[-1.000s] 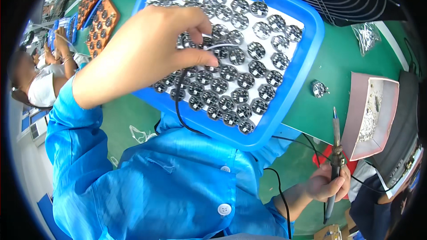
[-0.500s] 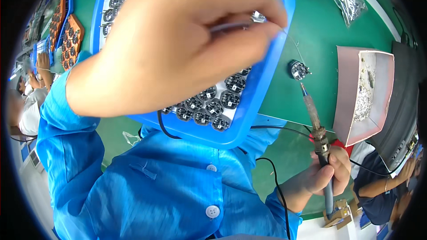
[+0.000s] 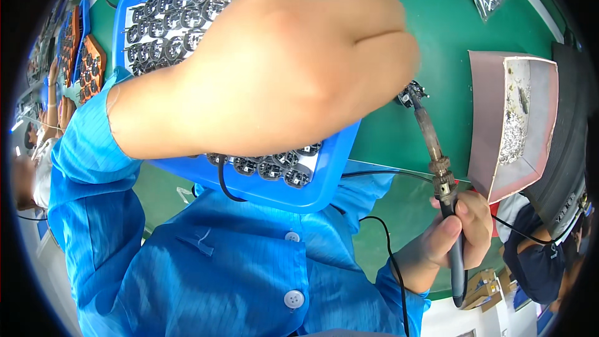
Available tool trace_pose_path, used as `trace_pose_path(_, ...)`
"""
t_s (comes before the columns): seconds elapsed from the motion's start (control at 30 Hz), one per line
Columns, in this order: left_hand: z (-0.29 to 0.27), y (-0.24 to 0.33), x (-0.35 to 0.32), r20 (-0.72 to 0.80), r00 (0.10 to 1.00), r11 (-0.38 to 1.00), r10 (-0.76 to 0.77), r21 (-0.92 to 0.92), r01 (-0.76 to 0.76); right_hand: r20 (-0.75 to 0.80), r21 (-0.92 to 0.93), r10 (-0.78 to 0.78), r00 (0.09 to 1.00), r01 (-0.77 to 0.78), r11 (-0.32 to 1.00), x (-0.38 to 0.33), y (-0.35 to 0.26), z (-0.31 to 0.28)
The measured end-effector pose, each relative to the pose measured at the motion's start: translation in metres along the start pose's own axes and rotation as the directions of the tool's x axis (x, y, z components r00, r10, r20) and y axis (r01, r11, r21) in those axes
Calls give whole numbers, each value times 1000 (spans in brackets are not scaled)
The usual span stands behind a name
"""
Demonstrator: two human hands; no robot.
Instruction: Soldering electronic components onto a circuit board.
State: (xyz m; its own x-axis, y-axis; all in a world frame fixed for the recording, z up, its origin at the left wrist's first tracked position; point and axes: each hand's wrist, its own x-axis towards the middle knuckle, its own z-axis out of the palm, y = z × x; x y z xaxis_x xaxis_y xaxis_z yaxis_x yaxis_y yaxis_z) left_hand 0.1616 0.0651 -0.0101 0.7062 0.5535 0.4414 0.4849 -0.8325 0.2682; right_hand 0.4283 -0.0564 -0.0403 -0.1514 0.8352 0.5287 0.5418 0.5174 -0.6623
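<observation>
R hand (image 3: 472,232) holds iron (image 3: 443,180) tip fwd, long axis angled L.

The left hand (image 3: 312,68) went right across the picture, from the upper left to just right of the middle, and it hid part of the small round part (image 3: 409,95). The thin white wire in its fingers went out of sight behind the hand. The right hand (image 3: 458,231) moved the soldering iron (image 3: 428,134) up and left, so the tip, once well below the round part, came right up to it. The blue tray (image 3: 318,201) ended up farther left in the picture.
</observation>
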Motion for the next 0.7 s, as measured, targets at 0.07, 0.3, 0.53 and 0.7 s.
trace_pose_path(0.07, 0, 0, 1, -4, 999, 998, 50, 35, -50, -4, -4, -5, 1000, 5, 1000, 0, 2, 1)
trace_pose_path(0.3, -2, 0, 3, 80, 993, 996, 84, 30, -87, -19, 4, 17, 1000, -17, 1000, 4, 2, 6)
trace_pose_path(0.53, 2, 2, 2, 55, 996, 998, 67, 1, -67, -22, -34, 21, 1000, -22, 999, 5, 2, 6)
trace_pose_path(0.7, 5, 2, 1, 43, 996, 996, 75, -51, -73, -8, -67, 3, 1000, -4, 998, 7, 2, 6)
